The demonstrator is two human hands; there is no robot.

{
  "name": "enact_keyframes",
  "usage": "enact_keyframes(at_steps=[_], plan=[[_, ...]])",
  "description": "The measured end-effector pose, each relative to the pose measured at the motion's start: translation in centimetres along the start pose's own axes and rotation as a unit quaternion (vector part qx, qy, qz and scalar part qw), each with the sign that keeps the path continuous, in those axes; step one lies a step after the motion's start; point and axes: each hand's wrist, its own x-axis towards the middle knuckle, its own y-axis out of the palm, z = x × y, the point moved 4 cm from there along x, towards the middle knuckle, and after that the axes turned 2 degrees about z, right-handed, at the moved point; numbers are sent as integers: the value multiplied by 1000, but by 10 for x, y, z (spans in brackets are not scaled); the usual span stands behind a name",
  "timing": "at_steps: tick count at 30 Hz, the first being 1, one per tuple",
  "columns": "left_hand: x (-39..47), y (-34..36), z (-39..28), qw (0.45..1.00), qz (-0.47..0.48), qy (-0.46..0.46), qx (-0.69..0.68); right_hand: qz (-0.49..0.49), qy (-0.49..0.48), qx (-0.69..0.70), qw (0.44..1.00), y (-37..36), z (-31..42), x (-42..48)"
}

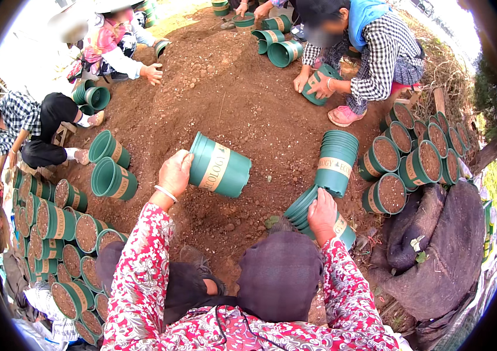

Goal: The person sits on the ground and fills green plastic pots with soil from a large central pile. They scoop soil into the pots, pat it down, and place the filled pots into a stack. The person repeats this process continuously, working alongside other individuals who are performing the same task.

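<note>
My left hand (pixel 174 174) grips the rim of a green plastic nursery pot (pixel 239 171), its base pointing right. The pot is tipped on its side above the soil and wears a tan printed band; its inside is hidden. My right hand (pixel 323 215) is on a tilted stack of green nursery pots (pixel 297 209) beside my knee, its fingers over the rims. Just beyond its fingertips lies a second nested stack (pixel 338 153), bottoms towards me. Whether the fingers touch that one as well is unclear.
A mound of brown soil (pixel 231 87) spreads ahead. Soil-filled pots stand in rows at left (pixel 51 219) and right (pixel 419 162). Two pots (pixel 114 180) lie on the left. Dark cloth (pixel 441 250) is heaped at right. Several people work around the mound; one (pixel 375 52) handles a pot.
</note>
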Motion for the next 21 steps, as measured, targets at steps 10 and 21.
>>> enact_keyframes(at_steps=[10, 21], plan=[[-38, -36, -61, 983, -117, 135, 29, 59, 40, 175, 982, -27, 27, 17], [-69, -45, -131, 922, -94, 366, 90, 174, 25, 590, 788, -109, 135, 62]])
